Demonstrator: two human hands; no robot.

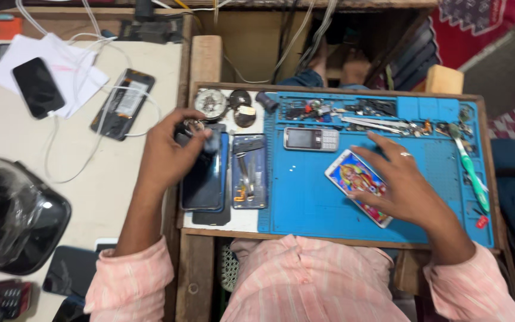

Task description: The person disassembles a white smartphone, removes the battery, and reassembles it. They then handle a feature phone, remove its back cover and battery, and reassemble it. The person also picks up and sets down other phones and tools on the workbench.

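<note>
Pinching a small grey object over the top of a dark phone (205, 176) at the blue mat's (305, 203) left edge, the left hand (168, 156) has its fingers closed. The right hand (405, 188) lies with open fingers on a bright-screened phone (353, 179) mid-mat. A slip could likely scatter loose parts (359, 113) along the mat's far edge onto the cluttered wooden tabletop (198, 274).

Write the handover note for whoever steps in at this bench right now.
Left hand: over the dark phone at the tray's left, fingers pinched by a small piece; the grip is too blurred to tell.
Right hand: open, flat on the lit phone on the blue mat.
Keypad phone, tweezers and an opened phone lie untouched.
Done: one phone is open. Left: both held phones remain closed.
</note>
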